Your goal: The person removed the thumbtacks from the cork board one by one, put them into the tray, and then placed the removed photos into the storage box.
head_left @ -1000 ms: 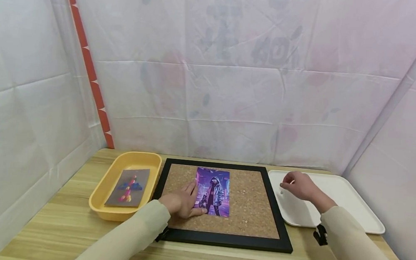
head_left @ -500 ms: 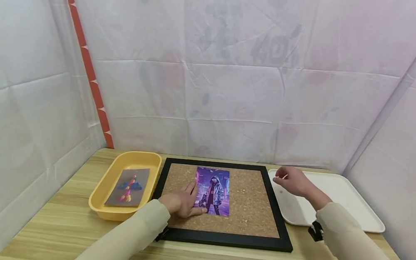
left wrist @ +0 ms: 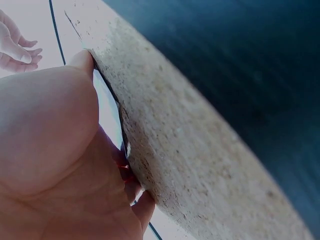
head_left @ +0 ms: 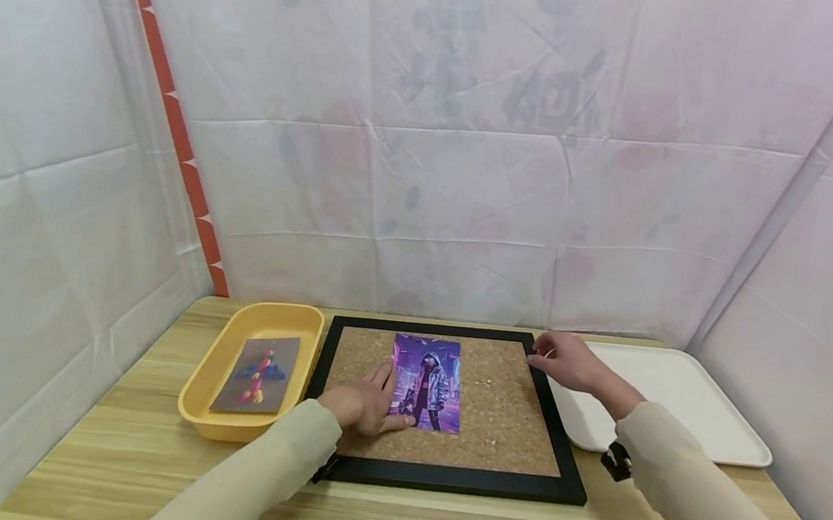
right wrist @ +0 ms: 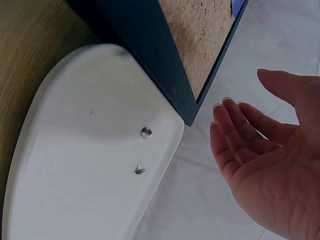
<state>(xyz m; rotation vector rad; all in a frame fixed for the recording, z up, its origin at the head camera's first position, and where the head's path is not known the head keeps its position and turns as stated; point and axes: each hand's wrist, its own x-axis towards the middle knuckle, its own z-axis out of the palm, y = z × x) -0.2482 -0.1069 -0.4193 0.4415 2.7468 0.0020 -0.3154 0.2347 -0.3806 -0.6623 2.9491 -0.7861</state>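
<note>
A purple print of a hooded figure (head_left: 438, 388) lies on the cork board (head_left: 504, 406), which has a black frame (head_left: 455, 481). My left hand (head_left: 368, 402) rests on the print's left edge with fingers spread. In the left wrist view, the palm (left wrist: 45, 125) stands over the cork. My right hand (head_left: 565, 360) hovers above the board's far right corner. Its thumb and curved fingers (right wrist: 245, 130) are apart in the right wrist view, and nothing shows between them. Two small shiny thumbtacks (right wrist: 146, 132) lie on the white tray (right wrist: 75, 175) beside the frame.
A yellow tub (head_left: 205, 374) at the left holds a grey card (head_left: 258, 374) with a colourful design. The white tray (head_left: 674, 402) sits right of the board on the wooden table (head_left: 112, 448). White cloth walls (head_left: 425, 169) surround the table.
My right hand has moved left, from above the white tray to above the board's far right corner. The left hand and the print have stayed in place.
</note>
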